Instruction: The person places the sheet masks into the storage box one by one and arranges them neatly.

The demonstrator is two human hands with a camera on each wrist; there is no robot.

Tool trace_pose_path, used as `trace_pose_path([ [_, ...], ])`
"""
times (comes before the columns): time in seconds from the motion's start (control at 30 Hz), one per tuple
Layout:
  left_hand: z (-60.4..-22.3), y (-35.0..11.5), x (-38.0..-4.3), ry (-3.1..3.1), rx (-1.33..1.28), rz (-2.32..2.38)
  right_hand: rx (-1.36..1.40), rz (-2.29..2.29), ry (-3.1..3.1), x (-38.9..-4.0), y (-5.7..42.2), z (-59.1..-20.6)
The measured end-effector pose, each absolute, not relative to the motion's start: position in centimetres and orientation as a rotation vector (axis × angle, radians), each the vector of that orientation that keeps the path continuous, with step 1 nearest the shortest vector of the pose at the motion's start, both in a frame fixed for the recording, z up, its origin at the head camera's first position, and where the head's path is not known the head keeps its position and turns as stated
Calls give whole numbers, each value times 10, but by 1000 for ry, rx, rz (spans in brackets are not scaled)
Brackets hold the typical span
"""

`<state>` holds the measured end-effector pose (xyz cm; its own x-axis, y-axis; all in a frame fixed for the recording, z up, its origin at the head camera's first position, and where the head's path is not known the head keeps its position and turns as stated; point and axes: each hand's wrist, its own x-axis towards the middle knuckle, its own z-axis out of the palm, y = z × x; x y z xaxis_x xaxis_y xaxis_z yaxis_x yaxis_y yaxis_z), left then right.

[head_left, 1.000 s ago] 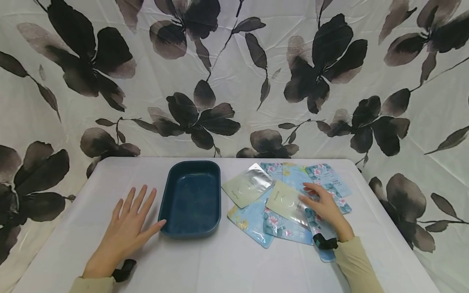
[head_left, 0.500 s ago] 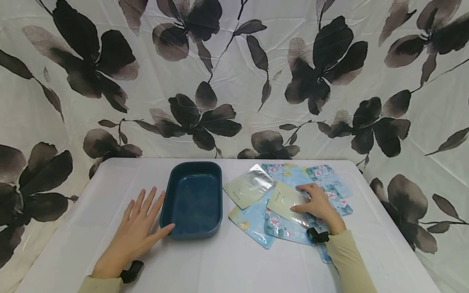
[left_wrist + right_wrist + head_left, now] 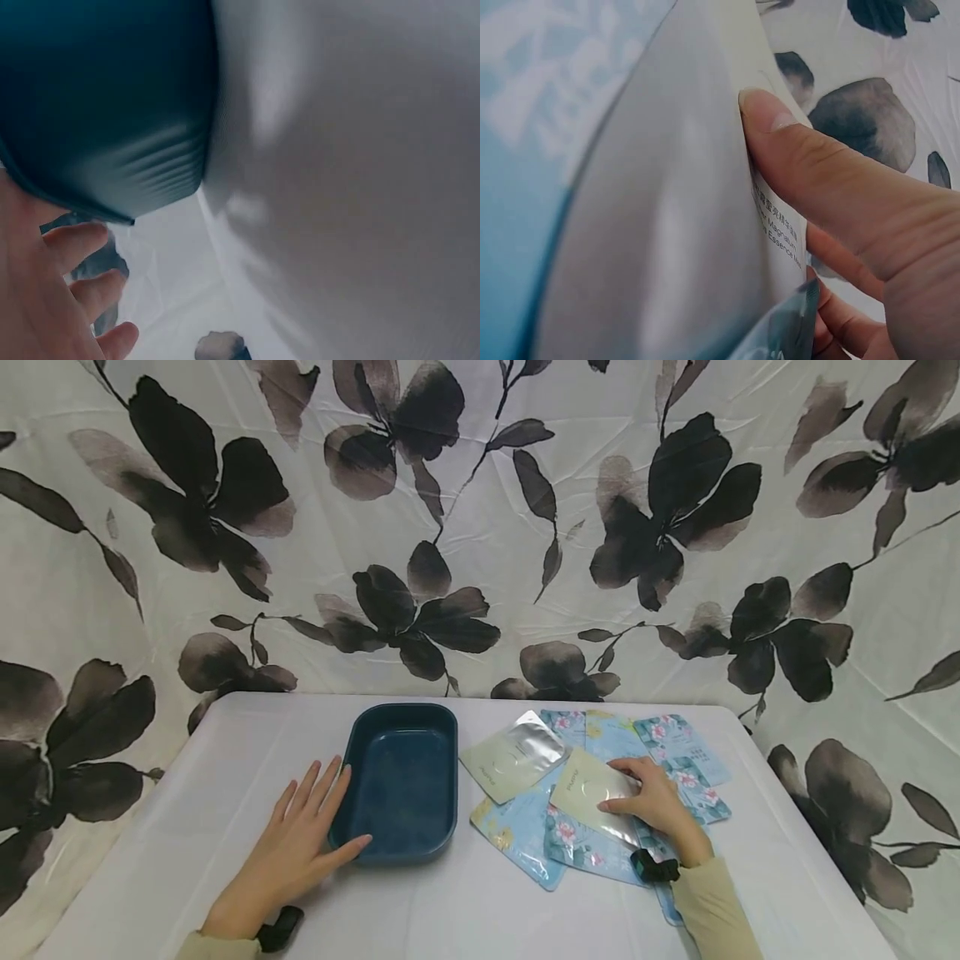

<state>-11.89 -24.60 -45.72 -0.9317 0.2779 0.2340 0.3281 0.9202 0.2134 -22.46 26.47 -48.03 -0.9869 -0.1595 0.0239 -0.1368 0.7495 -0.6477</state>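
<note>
A dark blue rectangular tray [image 3: 401, 797] stands left of the table's middle. My left hand [image 3: 288, 852] is spread beside it, fingers straight, with fingertips and thumb right at the tray's left rim; the left wrist view shows the tray's ribbed outer wall [image 3: 150, 161]. My right hand [image 3: 660, 806] pinches a pale green and silver face mask packet [image 3: 581, 781] that lies on top of the pile. In the right wrist view, the thumb [image 3: 776, 131] presses the printed packet [image 3: 660, 225] near its edge, while the other fingers are partly hidden beyond it.
Under and around the held packet lie several blue flowered packets [image 3: 517, 839], overlapping each other. A second green and silver packet [image 3: 513, 760] rests near the tray's right side. White cloth covers the table [image 3: 450, 914], and a flowered curtain [image 3: 525, 552] hangs behind it.
My right hand has moved left onto the green and silver packet, its thumb and fingers closing in on it. My left hand has shifted right along the tray's rim. The head view has tilted slightly up.
</note>
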Motion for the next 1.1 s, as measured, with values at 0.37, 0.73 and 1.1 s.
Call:
trace_pose_path([
  [0.37, -464, -247, -122, -2816, -538, -360, -291, -1176, 2889, -233, 264, -487],
  [0.73, -452, -245, -130, -2904, -588, -355, -402, -1429, 2757, -229, 264, -487],
  [1.1, -439, -243, -137, -3080, -528, -572, -328, -1740, 2634, -226, 257, -469],
])
